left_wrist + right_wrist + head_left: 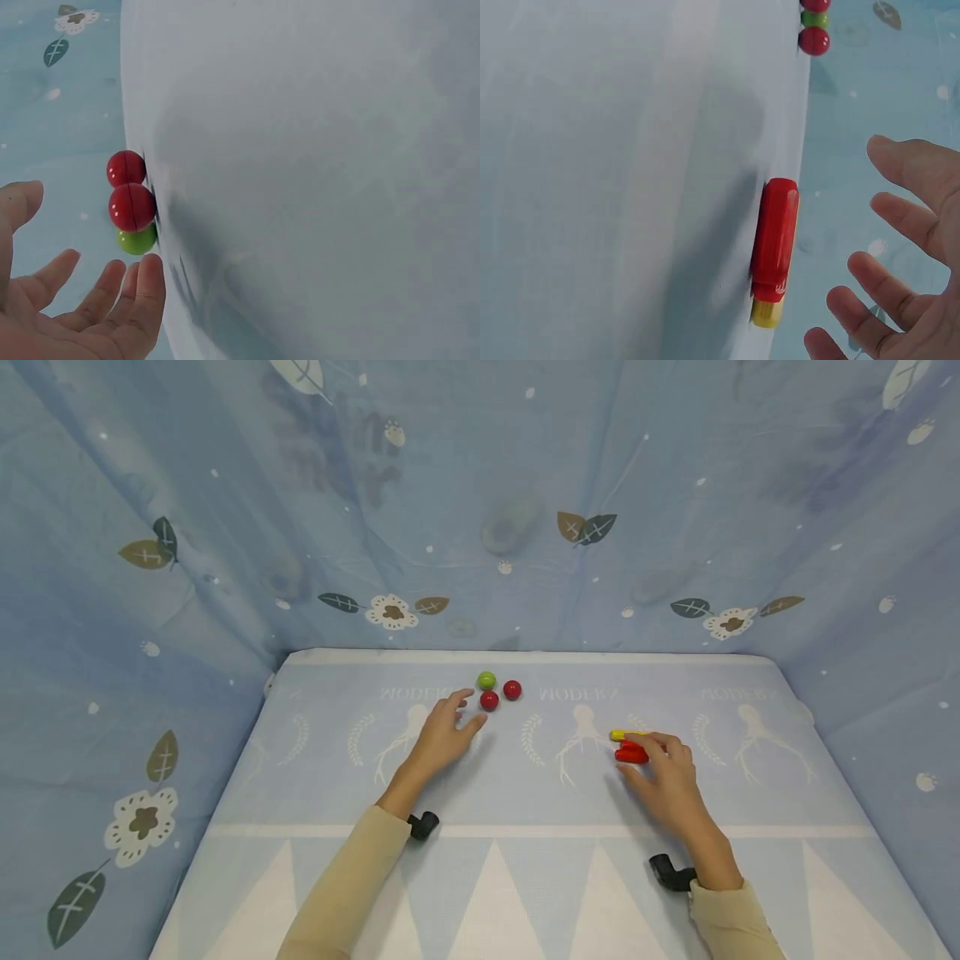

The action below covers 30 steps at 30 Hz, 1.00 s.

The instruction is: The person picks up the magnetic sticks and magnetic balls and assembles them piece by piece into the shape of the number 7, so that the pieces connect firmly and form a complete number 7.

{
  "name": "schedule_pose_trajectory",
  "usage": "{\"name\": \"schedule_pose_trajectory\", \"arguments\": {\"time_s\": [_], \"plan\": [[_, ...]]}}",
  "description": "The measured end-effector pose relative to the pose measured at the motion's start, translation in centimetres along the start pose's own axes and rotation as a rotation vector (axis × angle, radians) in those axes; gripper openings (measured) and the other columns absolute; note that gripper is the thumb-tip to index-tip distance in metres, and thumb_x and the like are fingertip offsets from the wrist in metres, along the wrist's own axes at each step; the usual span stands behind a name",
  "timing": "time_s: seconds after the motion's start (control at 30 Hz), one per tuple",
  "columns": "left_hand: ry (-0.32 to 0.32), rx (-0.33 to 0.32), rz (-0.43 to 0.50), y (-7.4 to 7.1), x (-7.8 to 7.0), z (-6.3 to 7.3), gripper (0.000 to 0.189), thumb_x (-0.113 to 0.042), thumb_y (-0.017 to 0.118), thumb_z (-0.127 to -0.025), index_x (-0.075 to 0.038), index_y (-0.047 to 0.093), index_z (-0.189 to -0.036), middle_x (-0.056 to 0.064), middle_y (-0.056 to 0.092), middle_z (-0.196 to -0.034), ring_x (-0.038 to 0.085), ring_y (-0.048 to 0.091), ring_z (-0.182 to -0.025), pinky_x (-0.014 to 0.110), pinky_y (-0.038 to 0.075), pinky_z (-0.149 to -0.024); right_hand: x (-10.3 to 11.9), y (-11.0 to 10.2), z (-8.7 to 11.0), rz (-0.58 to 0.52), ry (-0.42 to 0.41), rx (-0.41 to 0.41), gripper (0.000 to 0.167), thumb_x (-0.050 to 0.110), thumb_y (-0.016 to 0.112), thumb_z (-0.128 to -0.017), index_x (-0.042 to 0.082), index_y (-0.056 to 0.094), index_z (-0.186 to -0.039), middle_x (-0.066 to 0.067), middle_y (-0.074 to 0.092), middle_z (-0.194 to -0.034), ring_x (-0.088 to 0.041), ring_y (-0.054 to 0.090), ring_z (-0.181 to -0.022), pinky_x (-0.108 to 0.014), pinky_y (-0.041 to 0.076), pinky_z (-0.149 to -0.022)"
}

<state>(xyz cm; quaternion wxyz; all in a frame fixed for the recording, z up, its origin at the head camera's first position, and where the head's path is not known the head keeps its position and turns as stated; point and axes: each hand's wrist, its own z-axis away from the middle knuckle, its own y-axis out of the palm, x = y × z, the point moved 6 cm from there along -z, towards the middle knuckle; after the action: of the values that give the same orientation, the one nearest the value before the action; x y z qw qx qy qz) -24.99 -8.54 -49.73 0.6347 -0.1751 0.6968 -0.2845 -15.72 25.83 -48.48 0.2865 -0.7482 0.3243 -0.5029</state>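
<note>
My left hand (441, 742) reaches over the table with thumb and fingers spread, close to a small cluster of balls. Two are glossy red, a nearer red ball (489, 701) and another red ball (512, 690) to its right; a green ball (486, 680) lies just behind. Nothing is in that hand. My right hand (667, 783) hovers with parted fingers above a shiny red rod-shaped piece (775, 236) and a yellow piece (622, 735) beside it. In the right wrist view its fingers are apart from them. The fingers partly hide these pieces in the head view.
A pale blue and white patterned cloth (480, 802) covers the table. Blue curtains (480, 510) with leaf and flower prints hang behind it and at both sides. Each wrist carries a black camera mount, such as the right one (671, 872).
</note>
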Motion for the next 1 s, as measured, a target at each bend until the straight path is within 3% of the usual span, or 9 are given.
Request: {"name": "schedule_pose_trajectory", "arguments": {"time_s": [0.17, 0.37, 0.53, 0.63, 1.0], "plan": [[0.006, -0.006, 0.013, 0.5, 0.2, -1.1, 0.055, -0.035, 0.067, -0.098, -0.012, 0.050, -0.145, 0.017, 0.057, -0.129, 0.031, 0.059, -0.112, 0.047, 0.048, -0.093, -1.3, -0.2, -0.1, -0.085, 0.079, 0.024, 0.040, 0.005, 0.078, -0.087, 0.003, 0.065, -0.124, -0.025, 0.050, -0.122, -0.043, 0.043, -0.114, -0.054, 0.038, -0.085], [-0.028, -0.007, 0.049, 1.0, 0.5, -2.1, 0.052, -0.031, 0.068, -0.097, -0.010, 0.053, -0.142, 0.018, 0.057, -0.129, 0.032, 0.060, -0.110, 0.045, 0.049, -0.092, -3.1, 0.0, -0.4, -0.145, 0.120, 0.061, 0.033, 0.003, 0.074, -0.090, 0.000, 0.067, -0.121, -0.022, 0.060, -0.113, -0.036, 0.050, -0.104, -0.048, 0.043, -0.082], [-0.084, 0.000, 0.060, 1.4, 1.0, -2.5, 0.050, -0.030, 0.068, -0.097, -0.012, 0.054, -0.141, 0.016, 0.056, -0.127, 0.031, 0.060, -0.109, 0.043, 0.049, -0.091, -4.1, 0.2, -0.4, -0.144, 0.175, 0.100, 0.029, 0.008, 0.072, -0.093, 0.000, 0.068, -0.120, -0.022, 0.060, -0.113, -0.032, 0.054, -0.092, -0.041, 0.045, -0.074], [-0.082, 0.010, 0.042, 1.4, 1.0, -2.8, 0.048, -0.029, 0.068, -0.097, -0.012, 0.055, -0.140, 0.016, 0.057, -0.124, 0.029, 0.060, -0.104, 0.042, 0.049, -0.088, -4.3, 0.2, -0.4, -0.128, 0.192, 0.101, 0.026, 0.009, 0.072, -0.092, 0.001, 0.070, -0.117, -0.023, 0.060, -0.112, -0.030, 0.055, -0.087, -0.037, 0.044, -0.069], [-0.056, 0.044, -0.109, 1.7, 1.0, -3.8, 0.049, -0.034, 0.069, -0.096, -0.016, 0.055, -0.140, 0.011, 0.054, -0.111, 0.023, 0.056, -0.094, 0.039, 0.049, -0.078, -4.6, 0.4, -0.3, -0.089, 0.255, 0.118, 0.026, 0.009, 0.072, -0.093, 0.001, 0.069, -0.117, -0.026, 0.057, -0.111, -0.038, 0.059, -0.093, -0.047, 0.047, -0.075]]}}
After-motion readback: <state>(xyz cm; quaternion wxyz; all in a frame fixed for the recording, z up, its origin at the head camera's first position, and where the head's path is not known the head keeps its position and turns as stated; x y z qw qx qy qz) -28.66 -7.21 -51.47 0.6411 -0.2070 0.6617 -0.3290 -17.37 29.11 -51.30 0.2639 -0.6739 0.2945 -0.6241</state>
